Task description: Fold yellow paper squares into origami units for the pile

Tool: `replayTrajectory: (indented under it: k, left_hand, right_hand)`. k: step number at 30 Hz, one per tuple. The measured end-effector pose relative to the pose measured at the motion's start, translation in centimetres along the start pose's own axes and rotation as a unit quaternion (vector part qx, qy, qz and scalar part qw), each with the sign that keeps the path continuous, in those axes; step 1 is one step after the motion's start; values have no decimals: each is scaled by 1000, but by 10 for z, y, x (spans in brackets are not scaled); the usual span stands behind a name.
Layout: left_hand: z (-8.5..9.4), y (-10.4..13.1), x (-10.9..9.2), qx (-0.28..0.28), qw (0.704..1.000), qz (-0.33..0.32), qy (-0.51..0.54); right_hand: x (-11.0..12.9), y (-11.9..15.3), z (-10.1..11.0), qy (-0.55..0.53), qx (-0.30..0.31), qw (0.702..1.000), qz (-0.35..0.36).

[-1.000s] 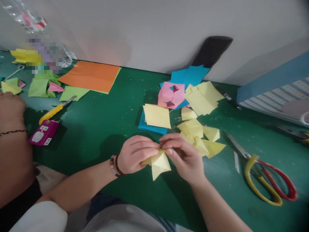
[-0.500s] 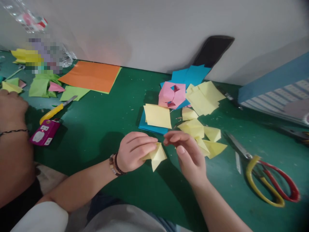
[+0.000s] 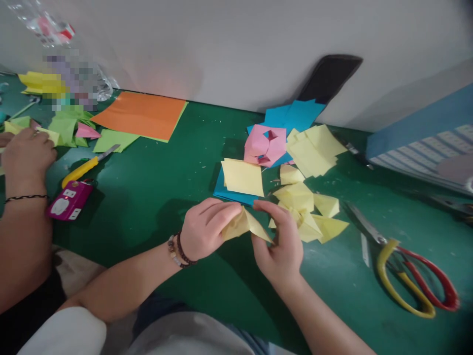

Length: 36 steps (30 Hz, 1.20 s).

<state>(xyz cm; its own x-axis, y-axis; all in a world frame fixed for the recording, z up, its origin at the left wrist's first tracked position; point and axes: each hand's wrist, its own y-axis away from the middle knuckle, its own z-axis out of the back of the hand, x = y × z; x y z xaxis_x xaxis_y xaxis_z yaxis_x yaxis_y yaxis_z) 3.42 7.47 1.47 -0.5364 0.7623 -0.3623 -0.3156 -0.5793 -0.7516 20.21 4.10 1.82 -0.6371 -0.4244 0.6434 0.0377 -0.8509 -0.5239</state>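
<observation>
Head view puts the folded pale-yellow paper piece (image 3: 240, 226) just above the green desk (image 3: 158, 192), in front of the person's body and between the two hands. The left hand (image 3: 207, 229) pinches its left end, the fingertips curled over the upper edge. The right hand (image 3: 283, 241) is spread, thumb and forefinger well apart, with the piece's right corner reaching into that gap; whether thumb and paper touch, I cannot tell.

To work the folds well, I would keep the left pinch firm but light, since thin paper probably creases wherever it is squeezed. The right hand would do best to take the free corner by its very edge, line it up with the existing crease, then press outward from the ridge. Working slightly forward of the loose yellow folded paper pieces (image 3: 295, 197) seems wise, as the right hand is close beside them and could knock them towards the red-and-yellow-handled metal scissors (image 3: 382, 241).
</observation>
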Motion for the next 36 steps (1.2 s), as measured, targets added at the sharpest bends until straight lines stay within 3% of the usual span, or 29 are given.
replayTrajectory:
  k: [4, 9, 13, 17, 20, 22, 27, 36]
  left_hand:
    - [-2, 3, -4, 17, 999, -13, 26]
    - [-4, 1, -7, 34, 996, -17, 84]
    - [-1, -2, -10, 13, 986, 8, 166]
    - [6, -5, -14, 42, 958, 113, 258]
    - [8, -8, -15, 56, 931, 227, 279]
    - [7, -10, -15, 63, 922, 268, 273]
    - [3, -10, -13, 79, 932, 260, 241]
    - [2, -7, -11, 86, 937, 243, 236]
  right_hand:
    - [-3, -1, 2, -27, -14, 998, -57]
    - [-10, 0, 2, -117, -86, 982, -122]
    - [-15, -2, 2, -175, -110, 970, -126]
    - [-18, -6, 5, -188, -92, 975, -78]
    - [-19, -7, 7, -169, -69, 983, -8]
    - [-19, -9, 8, -143, -54, 987, 38]
    - [-18, -12, 10, -110, -9, 984, 138]
    - [-17, -11, 13, -97, 30, 975, 200]
